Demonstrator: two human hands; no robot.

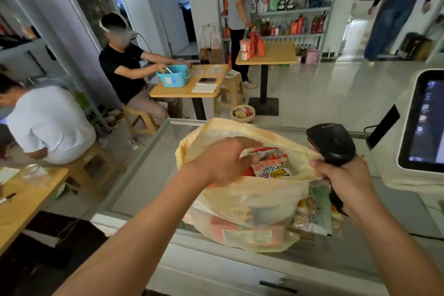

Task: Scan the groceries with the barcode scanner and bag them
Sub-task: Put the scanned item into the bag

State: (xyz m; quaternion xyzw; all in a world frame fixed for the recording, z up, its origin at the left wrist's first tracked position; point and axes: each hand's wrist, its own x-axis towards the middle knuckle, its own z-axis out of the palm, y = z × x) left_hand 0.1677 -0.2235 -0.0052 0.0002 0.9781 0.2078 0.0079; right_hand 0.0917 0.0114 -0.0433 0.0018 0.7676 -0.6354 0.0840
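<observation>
- The left grip (223,163) is stretched forward on a bare forearm that is raised from the lower left. The back of the hand is turned up and the wrist is bent slightly down.
- Its fingers are curled down into the open mouth of the bag (252,202). A white and red packet (252,151) is met at the fingertips, but the fingers are hidden behind the hand, so it cannot be told whether it is pinched.
- The right grip (346,182) is closed round the handle of the scanner (331,142). The black head of the scanner is held above the fist and tilted away from the person.
- The right rim of the bag is drawn up to the right thumb and appears to be pressed against the handle.
- The bag is of thin, pale yellow plastic and is stood on the glass-topped bench (149,163) between the two hands, with its mouth held wide.
- Printed snack packets (271,169) are seen at the top of the bag, and an orange-red pack (247,230) is seen through its wall at the bottom.
- A green and white packet (317,211) is seen at the bag's right side, below the right wrist. Whether it lies inside or outside the bag cannot be told.
- A screen (422,122) in a white housing is stood at the right end of the bench, near the right grip.
</observation>
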